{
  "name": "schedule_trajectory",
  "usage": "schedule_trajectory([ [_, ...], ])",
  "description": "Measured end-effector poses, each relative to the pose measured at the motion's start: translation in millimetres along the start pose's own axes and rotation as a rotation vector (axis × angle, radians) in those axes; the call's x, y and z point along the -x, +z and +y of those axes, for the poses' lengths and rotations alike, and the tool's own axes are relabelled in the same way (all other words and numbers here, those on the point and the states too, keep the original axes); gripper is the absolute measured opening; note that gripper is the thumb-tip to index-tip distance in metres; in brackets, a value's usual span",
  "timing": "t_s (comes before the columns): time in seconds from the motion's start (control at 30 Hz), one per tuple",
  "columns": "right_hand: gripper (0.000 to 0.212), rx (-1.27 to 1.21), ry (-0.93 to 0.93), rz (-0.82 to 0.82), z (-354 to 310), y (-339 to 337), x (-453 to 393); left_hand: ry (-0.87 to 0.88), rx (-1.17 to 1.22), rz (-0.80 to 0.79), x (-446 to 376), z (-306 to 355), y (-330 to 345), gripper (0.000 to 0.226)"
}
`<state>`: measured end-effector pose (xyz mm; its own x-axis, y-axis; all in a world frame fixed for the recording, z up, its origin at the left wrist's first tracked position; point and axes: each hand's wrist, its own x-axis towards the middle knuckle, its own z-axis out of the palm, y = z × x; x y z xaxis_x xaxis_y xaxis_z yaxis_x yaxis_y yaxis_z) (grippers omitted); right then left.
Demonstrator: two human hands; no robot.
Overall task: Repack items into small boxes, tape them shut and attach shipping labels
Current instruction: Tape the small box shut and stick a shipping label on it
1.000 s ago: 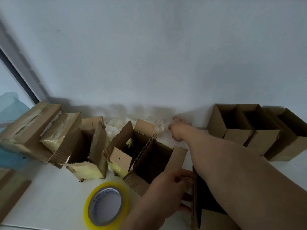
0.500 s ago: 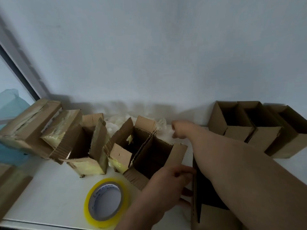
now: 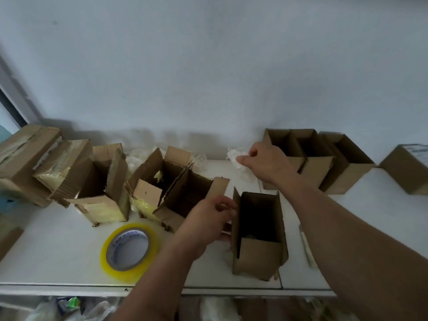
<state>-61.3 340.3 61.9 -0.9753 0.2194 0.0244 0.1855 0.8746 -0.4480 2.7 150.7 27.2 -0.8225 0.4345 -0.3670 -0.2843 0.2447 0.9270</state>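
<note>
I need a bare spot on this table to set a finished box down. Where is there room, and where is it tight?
Bare tabletop lies left of the tape roll, in front of the opened boxes. More lies on the right, in front of the empty box row. It is crowded between the opened boxes and the near box, where the left hand is.

the labelled box [image 3: 408,169] is cut by the right edge, its print unreadable
</note>
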Motion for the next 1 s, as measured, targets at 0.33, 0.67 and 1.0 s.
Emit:
schedule_trajectory([
  [0.33, 0.031, 0.048, 0.085, -0.043, -3.4, 4.7, 95.8, 0.016, 0.000, 0.077, -1.3, -7.3, 7.8, 0.014],
  [0.67, 0.028, 0.166, 0.251, -0.400, -7.0, 14.6, 86.5, 0.028, 0.022, 0.063, -4.9, -10.8, 6.7, 0.013],
  [1.0, 0.030, 0.228, 0.144, -0.618, -5.1, 13.5, 81.2, 0.050, -0.032, 0.068, -7.2, -10.0, 9.5, 0.012],
])
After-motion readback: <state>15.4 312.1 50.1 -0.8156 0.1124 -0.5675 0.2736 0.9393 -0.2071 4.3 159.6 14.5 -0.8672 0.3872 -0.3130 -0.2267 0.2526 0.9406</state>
